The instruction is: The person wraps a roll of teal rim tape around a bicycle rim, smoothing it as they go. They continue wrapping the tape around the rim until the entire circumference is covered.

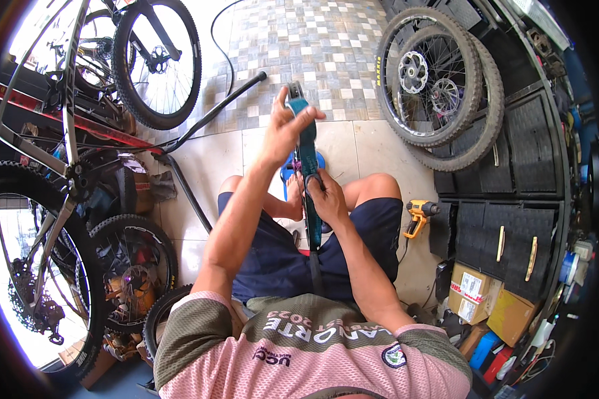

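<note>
A narrow wheel-like rim (294,92) stands almost edge-on between my knees, spokes and a purple part at its side. A wide teal strip (308,149) runs along its upper edge toward me; I cannot tell whether it is tape or cloth. My left hand (287,130) is at the far end, index finger and thumb spread apart, thumb across the strip. Closer to me, my right hand (326,197) is closed round the strip and rim, thumb pressed on top. A dark strap-like band (315,269) extends from the near end to my lap.
An orange heat gun (419,218) lies on the floor to my right. Two bicycle wheels (439,83) lean beyond it against black drawers (522,249). Bicycles (70,179) stand at the left, near a black hose (209,110). Cardboard boxes (471,292) sit at the lower right.
</note>
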Demonstrator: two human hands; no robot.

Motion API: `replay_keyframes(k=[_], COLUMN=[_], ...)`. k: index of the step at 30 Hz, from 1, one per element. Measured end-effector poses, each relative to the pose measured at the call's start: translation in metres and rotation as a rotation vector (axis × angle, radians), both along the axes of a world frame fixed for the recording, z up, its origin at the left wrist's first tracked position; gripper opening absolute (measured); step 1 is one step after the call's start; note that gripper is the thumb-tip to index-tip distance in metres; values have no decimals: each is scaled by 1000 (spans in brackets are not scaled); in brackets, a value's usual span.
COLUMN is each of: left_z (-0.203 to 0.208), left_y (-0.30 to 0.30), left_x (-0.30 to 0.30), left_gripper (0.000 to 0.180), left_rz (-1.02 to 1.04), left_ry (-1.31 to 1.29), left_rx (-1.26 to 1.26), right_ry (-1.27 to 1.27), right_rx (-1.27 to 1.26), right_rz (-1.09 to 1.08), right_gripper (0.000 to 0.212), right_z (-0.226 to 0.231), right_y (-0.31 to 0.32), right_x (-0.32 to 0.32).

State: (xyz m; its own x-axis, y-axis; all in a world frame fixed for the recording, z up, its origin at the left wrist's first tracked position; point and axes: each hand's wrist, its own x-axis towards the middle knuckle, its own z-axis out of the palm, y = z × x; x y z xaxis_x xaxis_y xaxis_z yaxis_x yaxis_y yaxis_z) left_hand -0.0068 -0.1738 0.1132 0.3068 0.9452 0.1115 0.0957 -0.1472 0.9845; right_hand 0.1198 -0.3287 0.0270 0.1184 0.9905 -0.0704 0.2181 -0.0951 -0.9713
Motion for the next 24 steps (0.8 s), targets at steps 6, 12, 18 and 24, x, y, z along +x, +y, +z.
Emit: replay_keyframes(k=[6,12,18,24], left_z=[26,33,-10,-40], left_y=[93,144,172,180], left_x=[-5,1,-2,1], left_gripper=[40,42,32,23], left_rz=[-80,-100,85,161], left_ry=[-401,54,569,606], left_rx=[-403,-30,410,579], right_ry=[-118,-134,15,37], right_rx=[75,147,-16,-58], right_rz=[30,-14,0,3], right_gripper=[29,33,33,30], right_z=[-28,-26,-4,2], right_y=[-1,0,-6,-4], right_x=[1,-2,0,-1])
